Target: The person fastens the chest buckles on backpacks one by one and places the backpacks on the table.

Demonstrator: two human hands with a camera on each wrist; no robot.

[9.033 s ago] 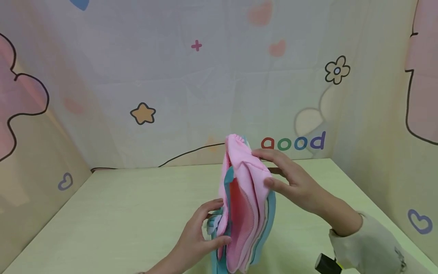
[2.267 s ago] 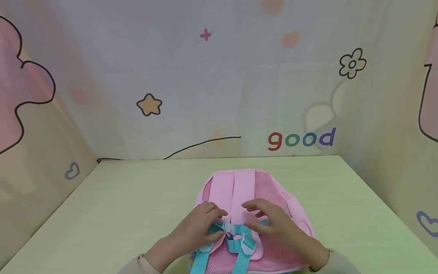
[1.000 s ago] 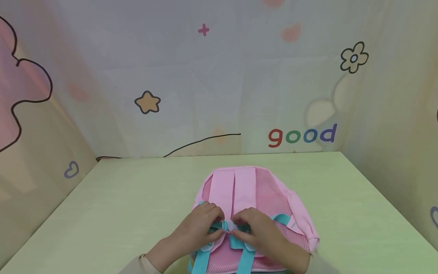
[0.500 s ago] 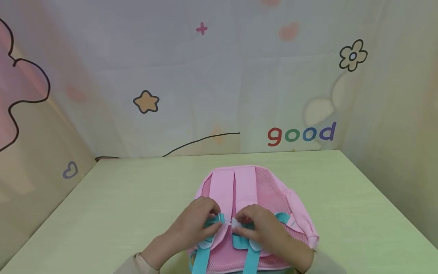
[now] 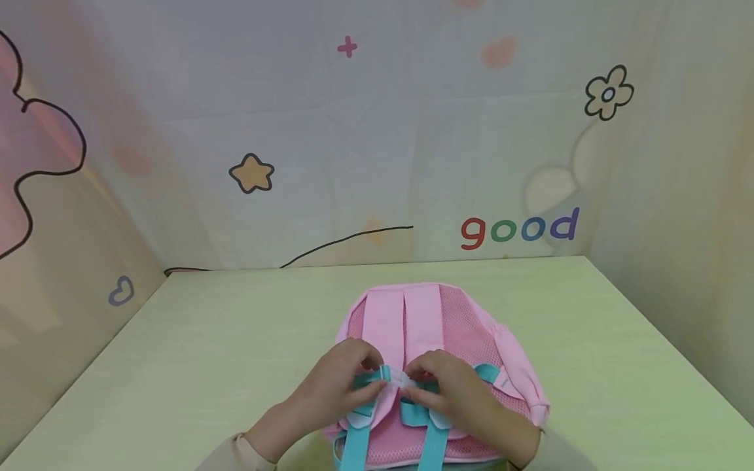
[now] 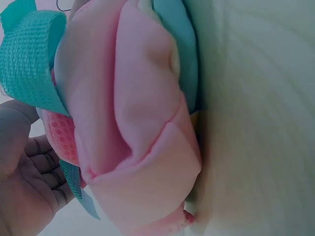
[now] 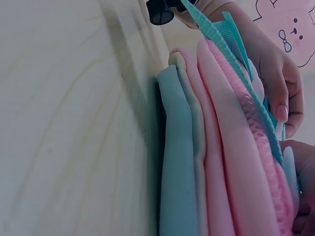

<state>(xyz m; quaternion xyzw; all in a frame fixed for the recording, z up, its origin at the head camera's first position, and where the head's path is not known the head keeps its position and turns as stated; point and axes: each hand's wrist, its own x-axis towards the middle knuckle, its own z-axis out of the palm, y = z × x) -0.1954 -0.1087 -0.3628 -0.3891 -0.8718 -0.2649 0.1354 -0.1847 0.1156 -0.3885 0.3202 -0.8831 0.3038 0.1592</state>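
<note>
A pink backpack [image 5: 465, 320] lies on the table with its mesh back and shoulder straps facing up. Over the straps, a whitish plastic buckle [image 5: 397, 379] joins teal webbing from both sides. My left hand [image 5: 337, 374] pinches the buckle's left end by the teal strap. From the other side, my right hand [image 5: 450, 386] grips the right end between thumb and fingers. The left wrist view shows the pink side pocket [image 6: 142, 93] and the left palm beside it. In the right wrist view, the bag's layered side [image 7: 211, 132] shows; fingers partly hide the buckle there.
The pale green tabletop [image 5: 235, 327] spreads around the bag. Printed cloth walls [image 5: 306, 150] stand behind and at both sides. Loose teal webbing straps [image 5: 434, 448] hang toward the near edge. A dark cylindrical object [image 7: 160, 12] sits near the left sleeve in the right wrist view.
Earlier the bag was held upright, then laid flat with its back up. Half a second ago the buckle halves were apart; now they meet between the hands.
</note>
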